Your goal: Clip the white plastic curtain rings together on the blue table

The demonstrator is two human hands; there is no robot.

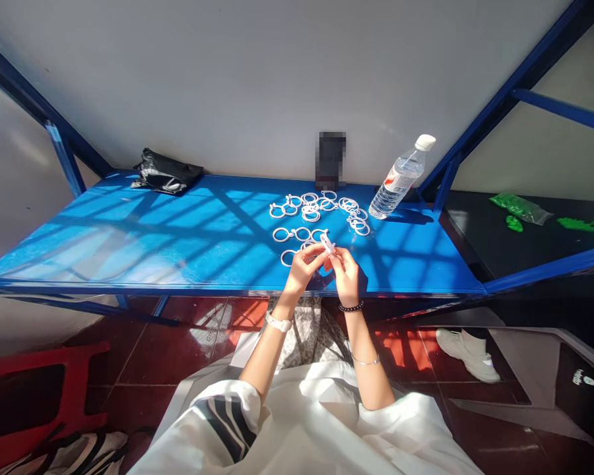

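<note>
Apparently one white ring (327, 244) is being worked by hand: the left hand (307, 260) and right hand (345, 265) both pinch it, each grip nearly closed, over the near edge of the bench (103, 231), right of its middle. The next move, I'd judge, calls for one hand to steady the ring while the other handles its small end. Beyond, more loose rings (311, 211) lie toward the far edge, with a bottle (398, 179) near the far right corner and a black bag (167, 175) near the far left
</note>
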